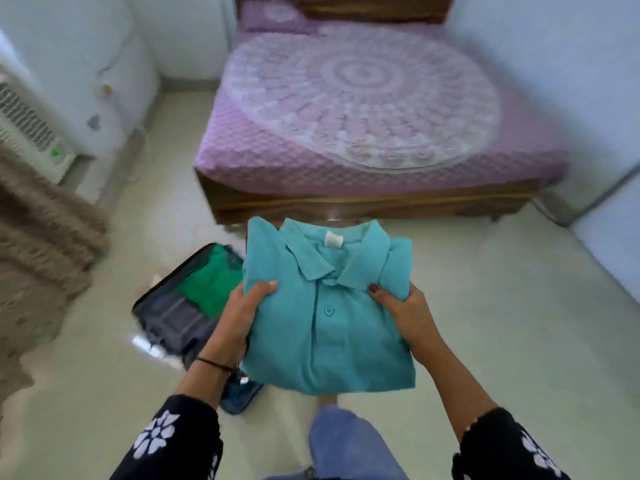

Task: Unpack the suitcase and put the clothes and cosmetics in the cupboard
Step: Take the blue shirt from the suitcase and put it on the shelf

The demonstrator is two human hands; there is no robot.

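Both hands are up: the left hand (242,317) grips the shirt (329,327) at its left edge, the right hand (405,313) at its right edge. Thumbs sit on top and fingers underneath, likely so the fold stays flat for carrying. It's a teal polo, folded square, collar and buttons facing up. It's held over the floor (485,323), beside the open suitcase (173,317) with a green garment (207,282) inside.

Folded teal polo shirt (327,306): held above the floor, collar away from the person; left hand (244,315) grips its left edge, right hand (407,315) its right edge, thumbs on top. Open suitcase (180,306): on the floor left of the shirt, green garment (207,282) inside. Bed (363,133): beyond the shirt, purple mandala cover.
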